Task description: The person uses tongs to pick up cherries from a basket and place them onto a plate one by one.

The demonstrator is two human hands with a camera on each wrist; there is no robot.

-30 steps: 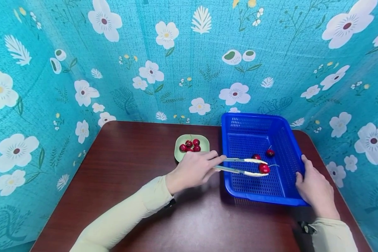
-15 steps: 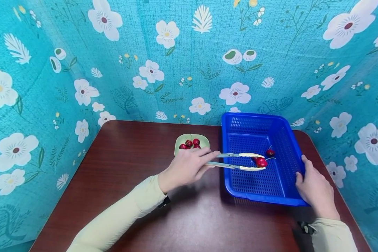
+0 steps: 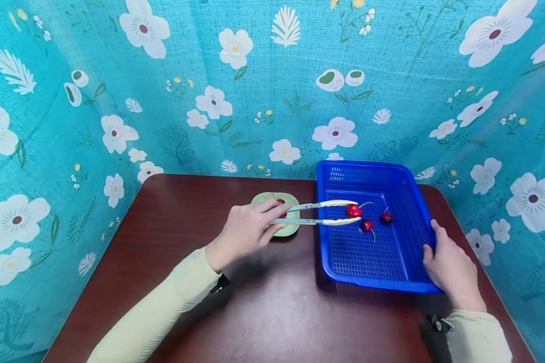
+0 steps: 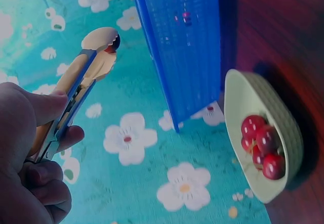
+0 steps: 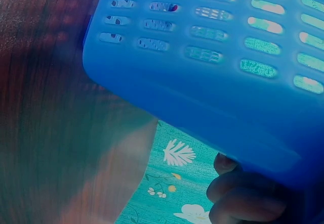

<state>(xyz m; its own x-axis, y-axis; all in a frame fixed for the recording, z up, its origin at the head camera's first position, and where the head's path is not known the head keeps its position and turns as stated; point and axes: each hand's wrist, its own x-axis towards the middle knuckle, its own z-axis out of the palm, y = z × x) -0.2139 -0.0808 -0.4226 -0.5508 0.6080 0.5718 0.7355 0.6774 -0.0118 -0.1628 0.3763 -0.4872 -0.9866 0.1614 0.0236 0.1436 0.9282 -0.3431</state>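
Observation:
My left hand (image 3: pixel 245 229) holds a pair of tongs (image 3: pixel 306 221) with cream scalloped tips. Between those tips is a red cherry (image 3: pixel 353 210), its stem pointing right, over the left part of a blue plastic basket (image 3: pixel 372 283). Two more cherries lie inside: a lower one (image 3: pixel 366 225) and a darker one (image 3: pixel 387 217). My right hand (image 3: pixel 454 269) grips the basket's right rim; in the right wrist view its fingers (image 5: pixel 245 201) curl at the rim. A green bowl (image 4: pixel 235 102) with several cherries (image 4: pixel 263 145) is partly hidden by my left hand in the head view.
A dark brown wooden table (image 3: pixel 272 312) carries the basket and bowl. Behind and at both sides hangs a turquoise flowered cloth (image 3: pixel 254 101). The basket's slotted wall (image 5: pixel 202 102) fills much of the right wrist view.
My left hand has moved left and away from me with the tongs and the cherry, leaving the basket's middle. The lower cherry in the basket now shows fully. My right hand stays on the rim.

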